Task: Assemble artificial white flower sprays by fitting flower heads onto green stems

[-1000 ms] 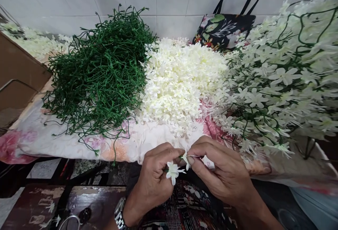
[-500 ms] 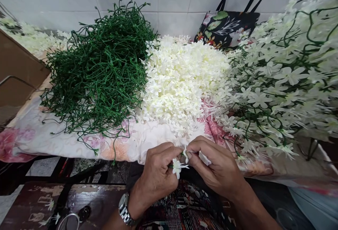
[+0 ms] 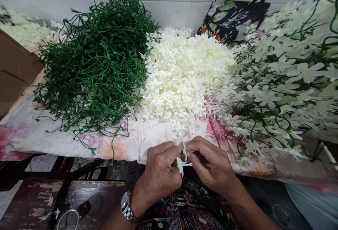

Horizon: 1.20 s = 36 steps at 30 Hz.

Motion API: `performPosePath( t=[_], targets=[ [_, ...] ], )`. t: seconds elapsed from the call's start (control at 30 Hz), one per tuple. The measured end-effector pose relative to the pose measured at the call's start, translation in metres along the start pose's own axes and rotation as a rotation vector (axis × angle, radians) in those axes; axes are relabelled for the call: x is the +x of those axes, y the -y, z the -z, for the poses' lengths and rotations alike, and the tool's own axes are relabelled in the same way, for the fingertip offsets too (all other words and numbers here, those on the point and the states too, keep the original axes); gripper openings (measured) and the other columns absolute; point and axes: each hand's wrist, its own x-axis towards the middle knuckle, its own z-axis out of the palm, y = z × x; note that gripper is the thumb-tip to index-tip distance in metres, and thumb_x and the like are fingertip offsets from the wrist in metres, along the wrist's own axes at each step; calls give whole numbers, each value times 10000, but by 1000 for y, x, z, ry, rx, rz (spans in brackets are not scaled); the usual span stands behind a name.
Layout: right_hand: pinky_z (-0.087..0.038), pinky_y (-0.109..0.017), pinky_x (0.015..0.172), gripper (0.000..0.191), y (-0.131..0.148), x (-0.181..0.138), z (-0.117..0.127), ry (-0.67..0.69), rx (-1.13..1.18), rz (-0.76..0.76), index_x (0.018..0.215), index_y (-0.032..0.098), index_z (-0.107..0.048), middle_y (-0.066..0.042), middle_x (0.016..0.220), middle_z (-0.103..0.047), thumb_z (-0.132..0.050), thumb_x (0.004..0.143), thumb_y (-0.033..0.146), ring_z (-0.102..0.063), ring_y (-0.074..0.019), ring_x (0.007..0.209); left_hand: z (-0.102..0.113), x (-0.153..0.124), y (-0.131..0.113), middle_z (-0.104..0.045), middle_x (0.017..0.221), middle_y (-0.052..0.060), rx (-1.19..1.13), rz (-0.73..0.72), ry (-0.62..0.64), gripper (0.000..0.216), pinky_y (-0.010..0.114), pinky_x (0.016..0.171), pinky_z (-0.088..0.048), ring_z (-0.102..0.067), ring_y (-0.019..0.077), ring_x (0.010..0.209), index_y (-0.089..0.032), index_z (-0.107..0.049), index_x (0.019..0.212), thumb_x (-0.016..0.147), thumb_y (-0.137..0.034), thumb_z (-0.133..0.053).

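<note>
Close together at the cloth's front edge, both my hands work on one artificial flower stem. My left hand (image 3: 161, 166) is closed round the stem, which is mostly hidden; a white flower (image 3: 181, 166) with thin stamens pokes out between its fingers. A second white flower (image 3: 184, 151) stands edge-on between my two hands. My right hand (image 3: 212, 163) pinches at that flower's front, with a fine white stamen thread (image 3: 191, 151) showing past the fingertips. Beyond the hands lie a heap of loose white blossoms (image 3: 176, 71) and a tangle of green plastic stems (image 3: 97, 61).
Finished white flower sprays (image 3: 269, 96) pile up at right. A black floral bag (image 3: 235, 20) leans on the tiled wall. At left stands a cardboard box (image 3: 16, 68). A floral cloth (image 3: 60, 142) lies under the heaps. Below left, a brown wooden surface (image 3: 100, 194) holds a clear ring-shaped object (image 3: 68, 219).
The view has shifted slightly. My right fingers have drawn a little closer to the second flower, which now sits more upright. Both hands keep their hold.
</note>
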Motion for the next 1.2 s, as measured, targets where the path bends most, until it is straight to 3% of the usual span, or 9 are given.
performPosePath(
  t=[0.43, 0.6, 0.73, 1.03, 1.2],
  targets=[
    [-427, -230, 538, 144, -4, -3, -6, -22, -103, 83, 849, 189, -503, -3, 685, -507, -470, 850, 50, -494, -112, 608, -4, 1, 1, -366, 520, -26, 55, 16, -28, 210, 242, 466, -239, -346, 121, 493, -207, -333, 555, 466, -21, -374],
    [-463, -221, 564, 95, 4, 1, 1, -35, -87, 69, 874, 187, -537, -9, 714, -553, -496, 868, 101, -542, -111, 635, 5, 2, -1, -396, 538, -31, -193, 99, 43, 189, 211, 481, -273, -383, 104, 502, -180, -446, 575, 606, -2, -391],
    [-499, -250, 628, 111, 13, 3, 11, -61, -138, 88, 946, 182, -554, -31, 787, -598, -551, 843, 141, -585, -138, 722, 12, 3, -3, -360, 517, -46, -367, 150, 41, 206, 198, 471, -258, -347, 87, 491, -175, -421, 531, 695, -51, -446],
    [-435, -200, 573, 119, 19, 7, 10, -31, -84, 137, 830, 162, -542, -2, 699, -544, -510, 847, 48, -521, -88, 635, 9, 0, -1, -405, 544, -47, -327, 82, 30, 178, 194, 494, -284, -368, 86, 508, -168, -490, 596, 696, -24, -458],
    [-420, -201, 569, 125, 14, 4, 3, -48, -69, 130, 819, 159, -508, -2, 688, -511, -488, 854, 41, -489, -88, 624, 7, 3, -1, -328, 512, -56, -270, 29, -4, 218, 197, 461, -243, -327, 81, 477, -184, -361, 550, 691, -28, -421]
  ],
)
